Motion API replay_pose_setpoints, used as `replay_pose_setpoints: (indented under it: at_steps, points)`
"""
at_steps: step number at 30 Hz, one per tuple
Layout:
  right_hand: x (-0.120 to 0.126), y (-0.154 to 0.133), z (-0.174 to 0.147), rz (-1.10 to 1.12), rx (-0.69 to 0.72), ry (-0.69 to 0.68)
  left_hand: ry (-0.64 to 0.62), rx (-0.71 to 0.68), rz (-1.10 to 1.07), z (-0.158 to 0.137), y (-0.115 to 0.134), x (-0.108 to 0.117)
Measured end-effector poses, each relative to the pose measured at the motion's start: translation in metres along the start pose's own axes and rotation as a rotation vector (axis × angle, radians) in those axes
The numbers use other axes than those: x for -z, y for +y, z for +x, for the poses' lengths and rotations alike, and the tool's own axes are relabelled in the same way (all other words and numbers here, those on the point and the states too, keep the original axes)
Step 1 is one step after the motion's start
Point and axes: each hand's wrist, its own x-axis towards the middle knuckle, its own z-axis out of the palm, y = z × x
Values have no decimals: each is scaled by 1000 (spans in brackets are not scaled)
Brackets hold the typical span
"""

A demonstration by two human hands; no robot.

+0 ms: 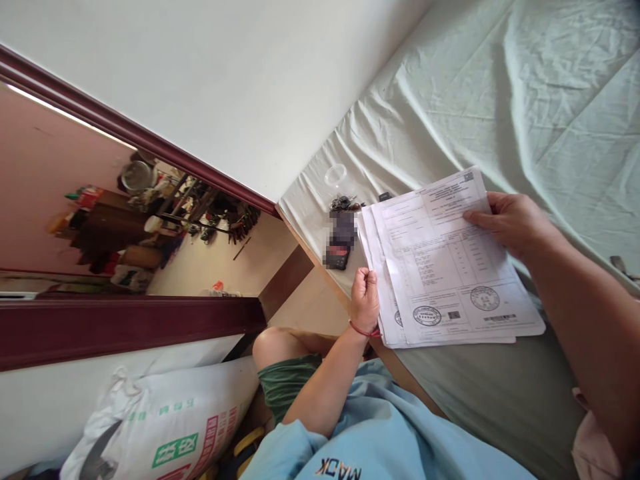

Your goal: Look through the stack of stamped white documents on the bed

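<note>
A stack of printed papers (440, 267) with round and oval stamps is held out over the bed's edge, its sheets slightly fanned. My left hand (365, 298), a red string around its wrist, grips the left edge of the stack with the fingers curled. At the upper right edge, my right hand (510, 223) pinches the sheets, the thumb lying on top of the front page. Just left of the papers a dark phone (337, 259), partly blurred out, lies on the bed sheet.
A pale green sheet (460, 113) covers the bed. Near the phone are a clear plastic cup (336, 176) and a bunch of keys (343, 203). A white printed sack (175, 427) stands at the lower left. Beyond the dark red doorframe (150, 157), clutter lines another room's wall.
</note>
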Motion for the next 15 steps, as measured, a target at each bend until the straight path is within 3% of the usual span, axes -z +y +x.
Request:
replay_pose_setpoints:
  at_steps: [9,15]
  points:
    - [4,-3,-3,-116,23,51,18,-42,108,-1,5,-1]
    - [4,-9,-6,-131,-1,69,35,-26,21,-1,0,-6]
